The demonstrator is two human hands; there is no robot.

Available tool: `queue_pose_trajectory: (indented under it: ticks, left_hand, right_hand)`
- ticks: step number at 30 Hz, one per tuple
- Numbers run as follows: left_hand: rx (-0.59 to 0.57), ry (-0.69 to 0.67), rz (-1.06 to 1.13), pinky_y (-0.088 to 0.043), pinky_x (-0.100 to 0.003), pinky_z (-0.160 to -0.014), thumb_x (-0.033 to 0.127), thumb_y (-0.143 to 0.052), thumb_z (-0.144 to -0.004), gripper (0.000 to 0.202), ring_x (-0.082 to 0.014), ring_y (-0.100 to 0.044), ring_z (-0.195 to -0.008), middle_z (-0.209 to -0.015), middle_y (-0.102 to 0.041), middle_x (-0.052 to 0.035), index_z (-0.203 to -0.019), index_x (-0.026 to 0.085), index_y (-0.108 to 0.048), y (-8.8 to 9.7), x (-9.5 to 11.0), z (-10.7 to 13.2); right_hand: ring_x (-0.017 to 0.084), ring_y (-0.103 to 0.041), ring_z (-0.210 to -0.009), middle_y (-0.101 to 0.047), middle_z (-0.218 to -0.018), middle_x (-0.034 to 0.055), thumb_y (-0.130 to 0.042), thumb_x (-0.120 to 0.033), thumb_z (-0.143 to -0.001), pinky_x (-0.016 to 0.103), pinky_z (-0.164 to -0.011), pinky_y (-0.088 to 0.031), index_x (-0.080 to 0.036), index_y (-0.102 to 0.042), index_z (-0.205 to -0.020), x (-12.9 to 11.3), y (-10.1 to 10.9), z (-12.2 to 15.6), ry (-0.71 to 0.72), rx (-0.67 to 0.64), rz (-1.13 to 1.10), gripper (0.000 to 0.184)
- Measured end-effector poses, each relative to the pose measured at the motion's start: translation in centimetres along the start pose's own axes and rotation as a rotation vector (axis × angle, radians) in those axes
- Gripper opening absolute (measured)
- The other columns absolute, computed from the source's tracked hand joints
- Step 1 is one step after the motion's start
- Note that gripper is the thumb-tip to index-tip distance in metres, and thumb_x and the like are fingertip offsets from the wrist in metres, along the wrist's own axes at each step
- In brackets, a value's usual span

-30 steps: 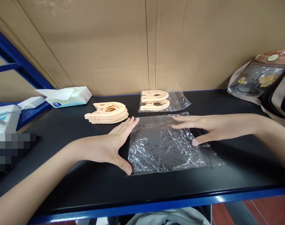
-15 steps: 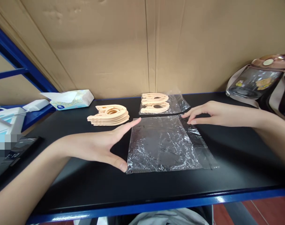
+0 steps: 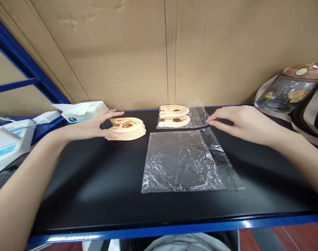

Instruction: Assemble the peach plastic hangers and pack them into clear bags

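My left hand (image 3: 87, 127) is at a stack of peach plastic folding hangers (image 3: 129, 130), thumb overlapping its near left side and fingers stretched out behind it, still apart. My right hand (image 3: 237, 122) has thumb and fingertips pinched together at the right edge of the rear clear plastic bag (image 3: 197, 118). More peach hangers (image 3: 174, 116) lie on or in that rear bag; I cannot tell which. A flat clear plastic bag (image 3: 180, 162) lies in front, its flap spread to the right, just below my right fingertips.
A tissue pack (image 3: 88, 111) sits at the back left, beside a white device (image 3: 14, 143). At the right stands a strapped drinking bottle (image 3: 289, 92). Cardboard (image 3: 122, 52) walls the back of the black table (image 3: 109, 198), which has a blue front edge.
My left hand has left the front bag and moved left and back to the hanger stack. My right hand has shifted slightly, its fingertips closing into a pinch near the rear bag.
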State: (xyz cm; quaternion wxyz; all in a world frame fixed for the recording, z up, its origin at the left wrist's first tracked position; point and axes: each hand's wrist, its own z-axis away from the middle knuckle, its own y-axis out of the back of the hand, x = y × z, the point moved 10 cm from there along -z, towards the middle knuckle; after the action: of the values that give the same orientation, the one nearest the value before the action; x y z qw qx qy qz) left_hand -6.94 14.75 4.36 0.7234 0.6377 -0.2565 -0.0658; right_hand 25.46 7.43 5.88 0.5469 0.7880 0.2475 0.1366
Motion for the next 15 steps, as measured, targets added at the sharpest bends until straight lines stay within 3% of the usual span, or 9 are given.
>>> queue_pose_trajectory:
  ticks: [3, 8, 12, 15]
  left_hand:
    - [-0.056, 0.078, 0.060, -0.017, -0.053, -0.117, 0.073, -0.061, -0.074, 0.098, -0.0393, -0.019, -0.144, -0.161, -0.021, -0.0019, -0.150, 0.021, -0.028, -0.9, -2.3, -0.1]
    - [-0.091, 0.109, 0.142, -0.012, -0.051, -0.120, 0.077, -0.058, -0.070, 0.102, -0.0420, -0.015, -0.144, -0.160, -0.018, 0.0123, -0.152, 0.031, -0.019, -1.6, -4.7, -0.5]
    - [-0.091, 0.076, 0.142, -0.010, -0.053, -0.119, 0.078, -0.063, -0.063, 0.109, -0.0453, -0.016, -0.142, -0.157, -0.025, 0.0155, -0.151, 0.032, -0.017, -1.8, -5.0, -0.8]
    - [-0.042, 0.043, 0.128, -0.022, -0.050, -0.116, 0.074, -0.060, -0.071, 0.097, -0.0397, -0.029, -0.137, -0.154, -0.030, 0.0121, -0.148, 0.029, -0.024, -1.3, -4.1, -0.7]
  right_hand:
    - [0.025, -0.067, -0.086, -0.073, -0.101, 0.0036, -0.041, -0.038, -0.095, 0.036, -0.074, -0.046, -0.026, -0.069, -0.101, 0.1, -0.2, 0.0, 0.006, -0.011, 0.019, 0.031]
    - [0.025, -0.067, -0.086, -0.073, -0.101, 0.0042, -0.041, -0.037, -0.095, 0.037, -0.074, -0.046, -0.024, -0.069, -0.101, 0.0, -0.4, 0.0, 0.016, -0.022, 0.022, 0.031]
    - [0.025, -0.067, -0.087, -0.073, -0.101, 0.0042, -0.042, -0.037, -0.094, 0.037, -0.076, -0.046, -0.025, -0.070, -0.102, -0.2, -0.6, 0.0, 0.024, -0.028, -0.008, 0.031]
    - [0.026, -0.067, -0.087, -0.073, -0.101, 0.0047, -0.042, -0.037, -0.094, 0.038, -0.075, -0.047, -0.024, -0.070, -0.102, -0.2, -0.6, 0.0, 0.021, -0.028, -0.006, 0.031]
